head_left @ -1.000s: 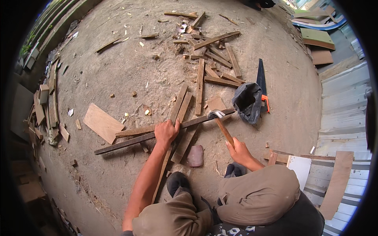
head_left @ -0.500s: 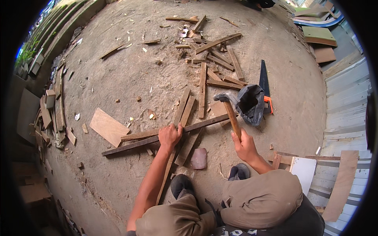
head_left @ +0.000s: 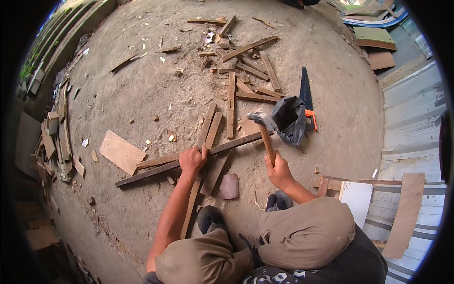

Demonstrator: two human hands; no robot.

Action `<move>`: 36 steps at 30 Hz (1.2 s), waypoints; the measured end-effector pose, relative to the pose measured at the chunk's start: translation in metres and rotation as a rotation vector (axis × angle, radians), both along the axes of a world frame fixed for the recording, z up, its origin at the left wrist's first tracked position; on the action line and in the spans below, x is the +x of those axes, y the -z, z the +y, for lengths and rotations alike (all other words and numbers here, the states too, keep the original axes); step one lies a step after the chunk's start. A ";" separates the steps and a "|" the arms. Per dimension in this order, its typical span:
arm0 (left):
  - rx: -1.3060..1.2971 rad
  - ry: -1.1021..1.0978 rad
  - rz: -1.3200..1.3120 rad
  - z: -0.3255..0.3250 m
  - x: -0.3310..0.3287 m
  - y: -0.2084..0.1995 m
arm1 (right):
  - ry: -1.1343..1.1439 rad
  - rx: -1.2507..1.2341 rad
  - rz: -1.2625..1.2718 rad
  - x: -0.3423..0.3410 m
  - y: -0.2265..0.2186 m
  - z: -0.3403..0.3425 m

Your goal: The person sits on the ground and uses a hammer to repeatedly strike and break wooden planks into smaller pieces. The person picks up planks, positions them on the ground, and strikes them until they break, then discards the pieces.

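My left hand (head_left: 191, 160) is closed around a long dark wooden strip (head_left: 239, 143), which lies slantwise over other lumber. In my right hand (head_left: 280, 171) is a claw hammer (head_left: 266, 143), gripped by its wooden handle. The hammer's metal head is raised near the strip's far right end, beside an open black bag (head_left: 289, 120). Under and alongside the strip are a paler wooden strip (head_left: 158, 160) and a short board (head_left: 216, 174). A flat reddish block (head_left: 229, 186) lies on the ground between my hands, close to my feet.
A handsaw (head_left: 306, 92) with an orange handle lies beyond the bag. Loose wood strips (head_left: 250, 48) are heaped ahead. A plywood piece (head_left: 122, 152) rests at left, near a scrap pile (head_left: 61, 135). Corrugated metal sheeting (head_left: 409, 118) and boards stand at right.
The whole view has shifted slightly, so things appear further left. Against the ground, the hammer head sits a little nearer to me. My left hand keeps its hold on the strip.
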State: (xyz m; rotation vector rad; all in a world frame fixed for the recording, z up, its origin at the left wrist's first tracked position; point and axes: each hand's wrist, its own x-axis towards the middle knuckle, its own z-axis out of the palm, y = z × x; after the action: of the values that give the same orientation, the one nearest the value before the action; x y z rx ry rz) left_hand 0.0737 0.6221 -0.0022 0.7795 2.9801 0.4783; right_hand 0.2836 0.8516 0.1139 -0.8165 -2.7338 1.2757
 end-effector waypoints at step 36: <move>0.682 -0.163 -0.824 -0.024 -0.042 -0.222 | 0.097 -0.795 0.644 -0.021 -0.130 0.018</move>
State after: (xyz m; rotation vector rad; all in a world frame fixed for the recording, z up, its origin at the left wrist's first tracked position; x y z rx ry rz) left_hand 0.0314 0.5978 0.2197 0.2237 2.0895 1.4415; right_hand 0.2629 0.8692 0.2435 -0.4081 -1.6584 2.1516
